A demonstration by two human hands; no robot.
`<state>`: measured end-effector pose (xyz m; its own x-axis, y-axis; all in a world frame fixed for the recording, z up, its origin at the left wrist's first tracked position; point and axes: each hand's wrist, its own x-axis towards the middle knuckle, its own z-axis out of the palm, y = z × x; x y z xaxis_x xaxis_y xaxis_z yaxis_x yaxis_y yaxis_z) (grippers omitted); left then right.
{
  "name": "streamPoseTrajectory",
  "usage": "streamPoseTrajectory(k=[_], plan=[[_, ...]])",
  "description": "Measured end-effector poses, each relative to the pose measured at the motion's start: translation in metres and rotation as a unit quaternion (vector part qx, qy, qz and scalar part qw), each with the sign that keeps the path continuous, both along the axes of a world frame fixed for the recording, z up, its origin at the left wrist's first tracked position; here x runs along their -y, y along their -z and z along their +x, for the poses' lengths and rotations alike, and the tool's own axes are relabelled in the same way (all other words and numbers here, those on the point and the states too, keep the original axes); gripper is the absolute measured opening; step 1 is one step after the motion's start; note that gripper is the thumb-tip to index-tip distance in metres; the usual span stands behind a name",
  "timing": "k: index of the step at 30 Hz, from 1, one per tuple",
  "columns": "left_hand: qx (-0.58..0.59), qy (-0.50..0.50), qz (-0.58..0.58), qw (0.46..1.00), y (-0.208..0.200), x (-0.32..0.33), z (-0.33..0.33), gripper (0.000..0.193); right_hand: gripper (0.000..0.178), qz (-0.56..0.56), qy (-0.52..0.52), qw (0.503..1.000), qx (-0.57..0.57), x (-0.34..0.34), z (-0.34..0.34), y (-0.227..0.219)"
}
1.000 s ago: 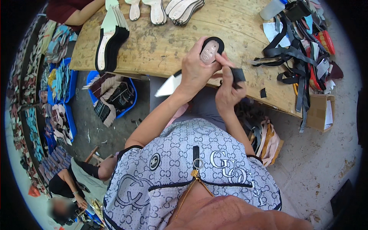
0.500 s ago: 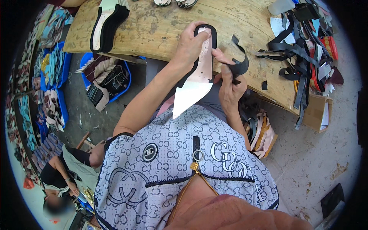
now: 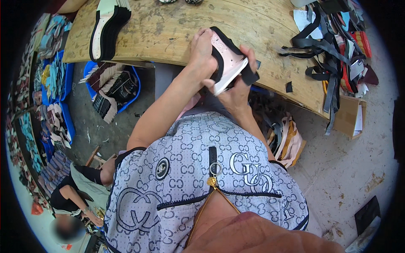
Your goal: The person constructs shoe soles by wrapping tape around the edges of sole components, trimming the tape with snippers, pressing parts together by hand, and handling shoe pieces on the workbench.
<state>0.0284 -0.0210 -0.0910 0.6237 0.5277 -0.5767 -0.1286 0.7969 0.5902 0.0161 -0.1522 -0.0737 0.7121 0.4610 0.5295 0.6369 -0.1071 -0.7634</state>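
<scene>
A pale pink insole (image 3: pixel 226 52) with black edging is held up, tilted, at the table's near edge. My left hand (image 3: pixel 201 52) is closed around its far left side. My right hand (image 3: pixel 237 93) grips the near end, with fingers on both sides of it. That end looks white and is seen nearly edge-on. A loose piece of black strip (image 3: pixel 250 76) sticks out beside my right hand; where it joins the insole is hidden.
A stack of black-edged insoles (image 3: pixel 110 31) lies at the wooden table's (image 3: pixel 164 36) left. Black straps (image 3: pixel 320 46) heap up at its right, above a cardboard box (image 3: pixel 348 116). A blue basket (image 3: pixel 134 95) of pieces stands below left. Another person (image 3: pixel 71 189) sits at lower left.
The insole has turned and tilted, and its white end no longer hangs toward me. My right hand has moved from the strip at its side to grip the near end.
</scene>
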Motion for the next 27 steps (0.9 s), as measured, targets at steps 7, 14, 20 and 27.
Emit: streamPoseTrajectory(k=[7, 14, 20, 27], plan=[[-0.030, 0.320, 0.684, 0.655, -0.054, -0.020, -0.050, 0.071, 0.098, 0.162, -0.119, 0.897, -0.395, 0.027, 0.026, -0.035], [0.070, 0.389, 0.656, 0.643, -0.085, 0.001, -0.042, 0.059, 0.044, 0.291, -0.089, 0.802, -0.514, 0.029, 0.032, -0.020], [0.014, 0.511, 0.629, 0.585, -0.087, 0.006, -0.050, 0.067, 0.015, 0.238, -0.017, 0.816, -0.527, 0.038, 0.050, -0.010], [0.018, 0.513, 0.595, 0.618, -0.064, 0.010, -0.042, 0.066, 0.011, 0.201, -0.033, 0.877, -0.436, 0.062, 0.064, -0.016]])
